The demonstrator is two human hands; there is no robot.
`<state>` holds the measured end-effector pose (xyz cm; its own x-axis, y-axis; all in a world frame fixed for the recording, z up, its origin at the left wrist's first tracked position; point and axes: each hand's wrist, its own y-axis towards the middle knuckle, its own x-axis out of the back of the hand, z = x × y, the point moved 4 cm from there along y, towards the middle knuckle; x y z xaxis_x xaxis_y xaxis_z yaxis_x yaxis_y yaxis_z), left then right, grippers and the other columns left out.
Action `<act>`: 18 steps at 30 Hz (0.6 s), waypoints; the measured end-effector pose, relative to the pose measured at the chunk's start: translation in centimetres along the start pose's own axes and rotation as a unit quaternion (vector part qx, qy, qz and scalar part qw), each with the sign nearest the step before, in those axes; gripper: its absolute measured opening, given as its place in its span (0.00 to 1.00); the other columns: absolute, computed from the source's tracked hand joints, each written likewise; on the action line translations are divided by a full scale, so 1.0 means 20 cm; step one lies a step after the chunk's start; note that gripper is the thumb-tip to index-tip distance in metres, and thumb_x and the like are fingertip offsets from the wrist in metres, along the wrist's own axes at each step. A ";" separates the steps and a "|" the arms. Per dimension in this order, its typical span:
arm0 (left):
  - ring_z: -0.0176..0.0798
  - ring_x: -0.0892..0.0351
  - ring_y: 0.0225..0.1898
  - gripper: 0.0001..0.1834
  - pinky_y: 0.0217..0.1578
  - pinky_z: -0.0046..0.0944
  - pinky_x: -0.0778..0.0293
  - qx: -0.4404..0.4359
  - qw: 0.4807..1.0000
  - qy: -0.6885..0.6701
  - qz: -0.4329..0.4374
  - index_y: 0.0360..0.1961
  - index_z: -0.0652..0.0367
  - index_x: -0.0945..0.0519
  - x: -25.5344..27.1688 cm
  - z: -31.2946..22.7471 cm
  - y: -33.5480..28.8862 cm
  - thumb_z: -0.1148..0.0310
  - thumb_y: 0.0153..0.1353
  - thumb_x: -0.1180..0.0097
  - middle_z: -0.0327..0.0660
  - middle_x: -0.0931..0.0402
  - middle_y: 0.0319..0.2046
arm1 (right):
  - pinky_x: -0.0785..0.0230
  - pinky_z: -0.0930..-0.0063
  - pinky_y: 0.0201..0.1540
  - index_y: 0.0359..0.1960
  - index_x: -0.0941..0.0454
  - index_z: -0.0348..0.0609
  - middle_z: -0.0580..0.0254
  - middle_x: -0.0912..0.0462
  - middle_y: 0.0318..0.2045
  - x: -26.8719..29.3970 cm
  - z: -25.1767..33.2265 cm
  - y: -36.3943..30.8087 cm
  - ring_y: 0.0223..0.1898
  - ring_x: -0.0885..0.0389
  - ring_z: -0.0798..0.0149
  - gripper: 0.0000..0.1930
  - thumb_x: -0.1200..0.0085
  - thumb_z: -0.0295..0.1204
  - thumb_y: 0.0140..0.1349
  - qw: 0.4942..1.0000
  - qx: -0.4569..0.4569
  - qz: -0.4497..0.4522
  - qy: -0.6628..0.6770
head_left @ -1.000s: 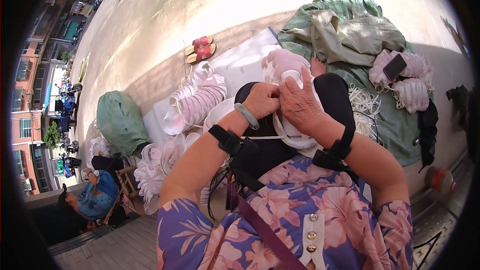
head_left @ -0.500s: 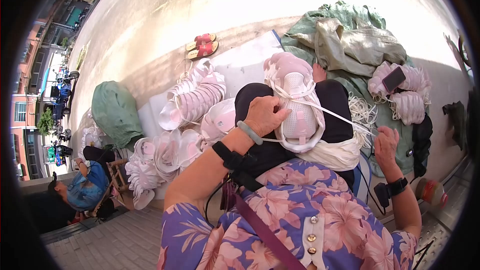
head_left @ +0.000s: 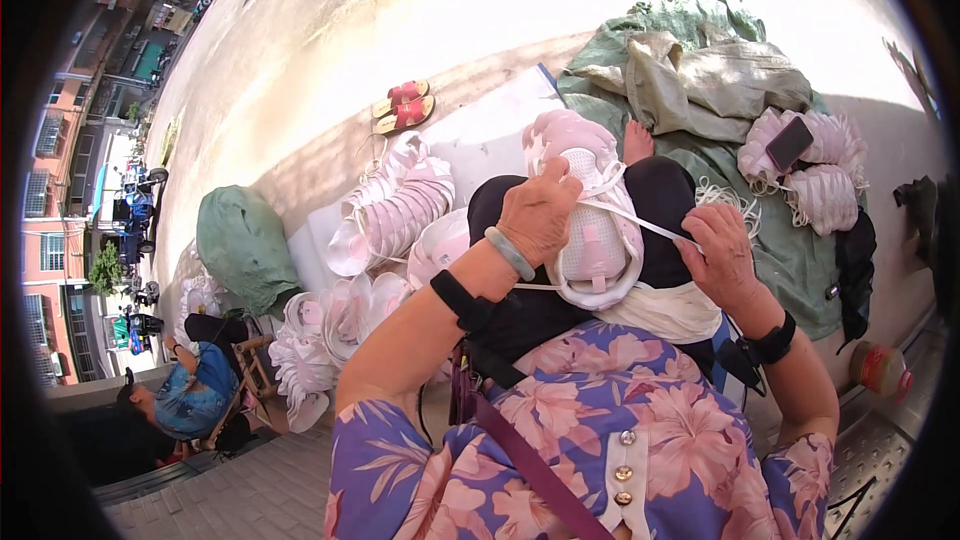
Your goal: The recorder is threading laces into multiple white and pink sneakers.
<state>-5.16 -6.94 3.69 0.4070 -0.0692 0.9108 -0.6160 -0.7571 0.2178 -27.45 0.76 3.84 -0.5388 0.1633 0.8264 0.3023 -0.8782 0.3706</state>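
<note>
Right hand (head_left: 722, 256) has come back in toward the shoe (head_left: 597, 248) on the lap (head_left: 664, 190) — now at its three o'clock, pinching the white lace (head_left: 640, 220). Left hand (head_left: 538, 218) is curled at ten o'clock, can't tell if it's gripping — looks mid-pull to me.

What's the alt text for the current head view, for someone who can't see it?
The right hand pinches a white lace stretched from a pink-and-white shoe upper on the person's lap, left hand over its left side. Stacked uppers lie to the left; to the right, a phone rests on bundled uppers.
</note>
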 end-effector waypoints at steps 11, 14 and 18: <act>0.51 0.22 0.26 0.07 0.24 0.43 0.26 0.006 0.998 0.017 0.068 0.33 0.58 0.31 -0.03 0.03 -0.02 0.71 0.52 0.50 0.47 0.26 0.25 | 0.38 0.63 0.35 0.32 0.27 0.41 0.56 0.25 0.25 -0.24 0.09 0.16 0.29 0.24 0.52 0.07 0.47 0.30 0.54 0.988 -0.057 0.070 0.124; 0.49 0.23 0.25 0.07 0.23 0.42 0.27 0.010 0.997 0.056 0.058 0.32 0.58 0.30 -0.03 0.03 -0.05 0.71 0.50 0.49 0.45 0.27 0.24 | 0.35 0.61 0.32 0.29 0.27 0.40 0.53 0.25 0.24 -0.22 0.12 0.16 0.29 0.24 0.50 0.06 0.48 0.29 0.54 0.977 -0.086 0.058 0.184; 0.47 0.22 0.23 0.03 0.21 0.43 0.26 -0.003 0.990 0.140 0.032 0.28 0.58 0.29 -0.05 0.00 -0.05 0.74 0.49 0.51 0.48 0.26 0.22 | 0.35 0.60 0.30 0.26 0.27 0.37 0.51 0.24 0.21 -0.20 0.15 0.16 0.27 0.24 0.47 0.05 0.49 0.27 0.54 0.960 -0.130 0.083 0.232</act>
<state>-4.97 -6.17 2.49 0.1645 0.0654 0.9842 -0.6391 -0.7529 0.1569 -21.93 -1.43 2.92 -0.8111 -0.1537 0.5644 0.2397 -0.9675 0.0811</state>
